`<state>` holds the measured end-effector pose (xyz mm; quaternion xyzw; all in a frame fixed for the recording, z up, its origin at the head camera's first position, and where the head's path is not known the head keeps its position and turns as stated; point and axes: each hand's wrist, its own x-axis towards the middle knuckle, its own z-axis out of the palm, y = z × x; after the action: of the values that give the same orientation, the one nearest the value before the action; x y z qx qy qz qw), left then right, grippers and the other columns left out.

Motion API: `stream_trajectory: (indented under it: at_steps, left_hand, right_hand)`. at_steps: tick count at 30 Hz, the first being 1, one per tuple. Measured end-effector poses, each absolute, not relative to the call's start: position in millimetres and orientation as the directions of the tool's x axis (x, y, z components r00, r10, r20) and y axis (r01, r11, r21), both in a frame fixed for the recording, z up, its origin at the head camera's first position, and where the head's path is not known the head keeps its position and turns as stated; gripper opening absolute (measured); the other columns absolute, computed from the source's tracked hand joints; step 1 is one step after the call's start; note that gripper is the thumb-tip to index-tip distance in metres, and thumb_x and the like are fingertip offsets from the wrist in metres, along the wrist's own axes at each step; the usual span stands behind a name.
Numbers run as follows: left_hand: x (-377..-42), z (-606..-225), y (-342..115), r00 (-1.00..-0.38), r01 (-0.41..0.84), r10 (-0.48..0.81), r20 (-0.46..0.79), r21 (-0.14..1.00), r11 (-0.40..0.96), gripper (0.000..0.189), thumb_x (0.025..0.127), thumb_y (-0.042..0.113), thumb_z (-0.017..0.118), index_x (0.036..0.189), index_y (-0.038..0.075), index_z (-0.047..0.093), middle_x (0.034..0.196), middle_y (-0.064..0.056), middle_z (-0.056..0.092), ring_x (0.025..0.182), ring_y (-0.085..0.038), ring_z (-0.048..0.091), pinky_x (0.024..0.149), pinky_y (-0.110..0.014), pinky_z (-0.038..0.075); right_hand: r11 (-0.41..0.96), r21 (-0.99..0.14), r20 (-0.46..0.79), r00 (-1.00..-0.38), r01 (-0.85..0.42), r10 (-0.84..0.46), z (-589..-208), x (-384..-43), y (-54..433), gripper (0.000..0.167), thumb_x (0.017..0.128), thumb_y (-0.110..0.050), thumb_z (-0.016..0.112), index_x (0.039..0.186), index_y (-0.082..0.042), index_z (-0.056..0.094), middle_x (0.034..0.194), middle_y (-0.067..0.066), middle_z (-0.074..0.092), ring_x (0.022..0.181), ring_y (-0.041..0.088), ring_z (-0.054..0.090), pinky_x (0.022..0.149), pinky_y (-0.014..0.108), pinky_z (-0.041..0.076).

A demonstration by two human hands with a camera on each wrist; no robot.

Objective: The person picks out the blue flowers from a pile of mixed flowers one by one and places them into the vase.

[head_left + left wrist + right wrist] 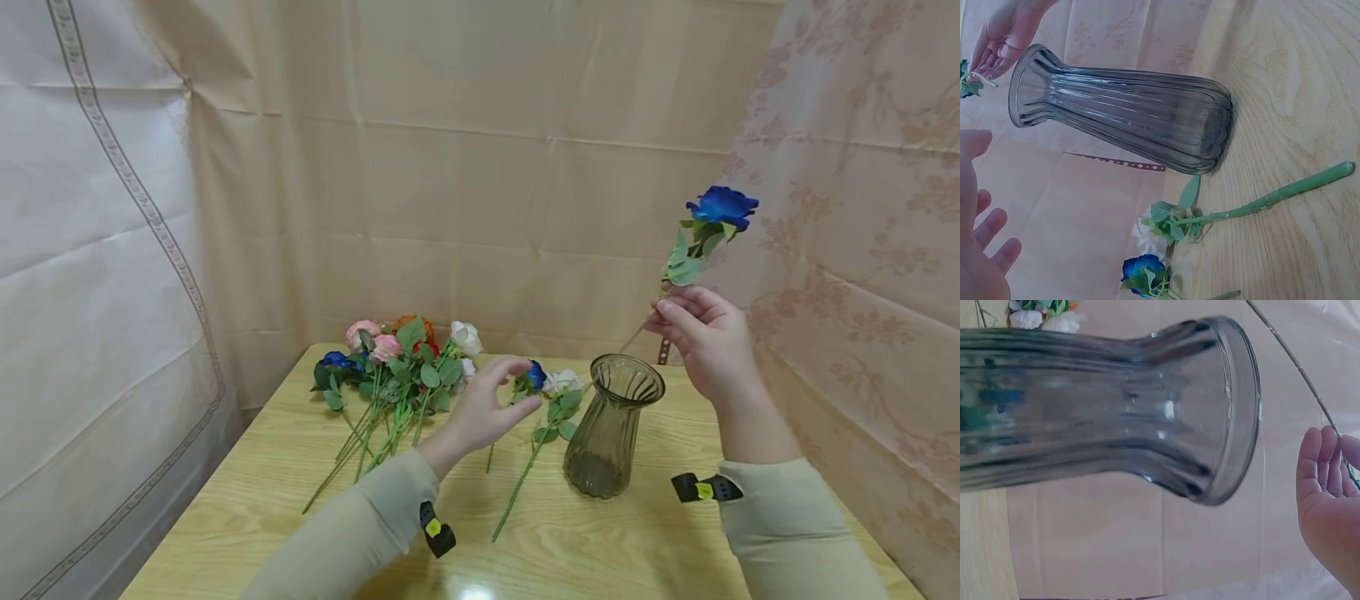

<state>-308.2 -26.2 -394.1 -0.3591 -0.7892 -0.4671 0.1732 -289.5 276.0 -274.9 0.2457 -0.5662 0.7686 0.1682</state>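
My right hand (701, 337) pinches the stem of a blue rose (722, 208) just under its leaves, holding it up to the right of a smoky glass vase (603, 442). The bare stem slants down toward the vase's mouth in the head view; in the right wrist view the stem (1300, 369) passes beyond the rim. Left of the vase, my left hand (487, 408) hovers with thumb and fingers spread and nothing in them. Near it on the table lie a white rose (562, 382) and a second blue rose (536, 375), also visible in the left wrist view.
A pile of artificial flowers lies at the table's back left: pink roses (363, 333), white roses (467, 337), an orange flower (412, 327) and a blue rose (335, 359), stems toward the front. Curtains (480, 167) hang behind the wooden table (495, 567) and at both sides.
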Motion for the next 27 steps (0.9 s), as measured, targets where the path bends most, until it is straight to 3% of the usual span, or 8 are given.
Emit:
stream_trajectory:
  at_steps: [13, 27]
  left_hand:
    - [-312, -389, -11, -0.665, 0.744, 0.416, 0.620, 0.595, 0.303, 0.046, 0.098, 0.030, 0.072, 0.137, 0.011, 0.058, 0.135, -0.005, 0.059, 0.122, -0.017, 0.057, 0.100, -0.038, 0.048]
    - [-316, -376, 2, -0.669, 0.740, 0.429, 0.608, 0.598, 0.307, 0.044, 0.097, 0.024, 0.072, 0.136, 0.011, 0.057, 0.136, -0.003, 0.056, 0.122, -0.019, 0.055, 0.102, -0.035, 0.047]
  right_hand:
    - [-0.335, -0.789, 0.539, -0.842, -0.514, 0.024, -264, -290, 301, 0.012, 0.096, 0.006, 0.066, 0.107, 0.009, 0.062, 0.098, 0.012, 0.067, 0.089, 0.021, 0.070, 0.079, 0.033, 0.059]
    - [-0.221, -0.828, 0.516, -0.855, -0.515, 0.061, -249, -292, 316, 0.020, 0.094, -0.002, 0.071, 0.110, 0.008, 0.062, 0.097, 0.009, 0.070, 0.086, 0.020, 0.069, 0.079, 0.031, 0.059]
